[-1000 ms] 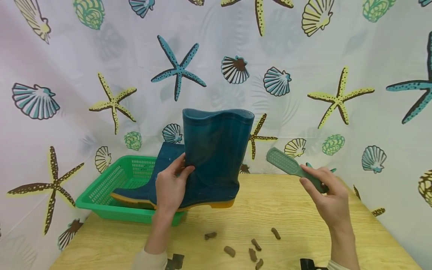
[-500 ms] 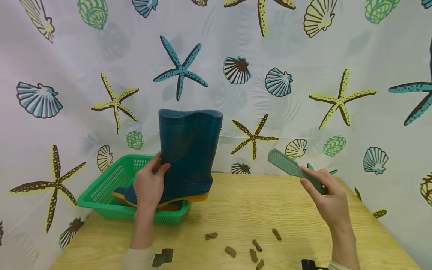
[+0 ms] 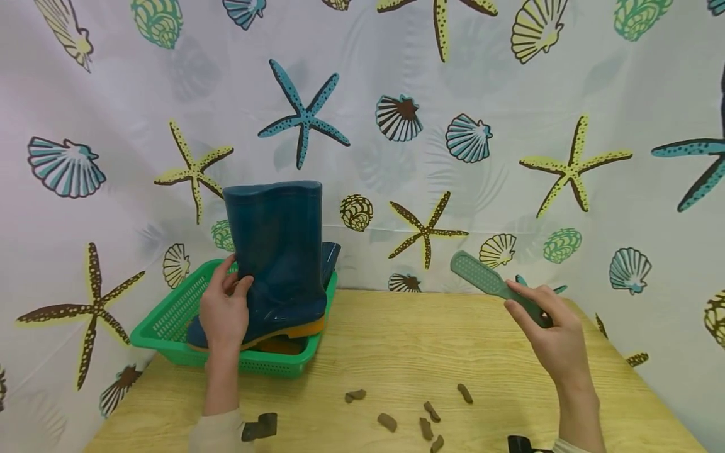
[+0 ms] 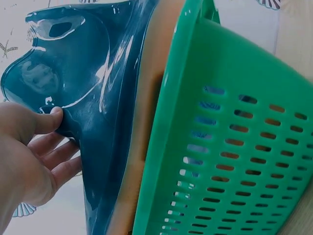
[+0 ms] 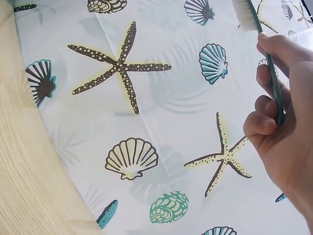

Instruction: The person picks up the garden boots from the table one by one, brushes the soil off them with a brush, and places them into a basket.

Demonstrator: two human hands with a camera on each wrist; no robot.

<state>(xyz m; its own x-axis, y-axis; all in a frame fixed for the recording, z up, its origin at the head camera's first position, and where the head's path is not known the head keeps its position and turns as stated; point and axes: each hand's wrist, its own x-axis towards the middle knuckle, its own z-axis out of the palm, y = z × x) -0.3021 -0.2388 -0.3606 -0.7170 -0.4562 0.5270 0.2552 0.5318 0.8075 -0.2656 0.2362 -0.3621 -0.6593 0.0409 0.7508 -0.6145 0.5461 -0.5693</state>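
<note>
A dark blue rubber boot (image 3: 277, 245) with a yellow-orange sole stands upright over the green basket (image 3: 272, 366), its toe to the left. My left hand (image 3: 224, 308) pinches the front of its shaft near the ankle, thumb on the near side. In the left wrist view the boot's sole (image 4: 146, 93) runs close along the basket rim. A second blue boot (image 3: 330, 257) lies in the basket, mostly hidden behind the first. My right hand (image 3: 552, 327) grips the handle of a green scrub brush (image 3: 481, 275), raised above the table; white bristles (image 5: 244, 15) show in the right wrist view.
Several small brown lumps (image 3: 387, 421) are scattered on the wooden table (image 3: 396, 340) at the front middle. A white curtain (image 3: 419, 157) printed with starfish and shells hangs behind the table and along both sides.
My left hand has carried the held boot leftward until it stands over the basket, covering most of the second boot. The right hand with the brush has stayed almost still.
</note>
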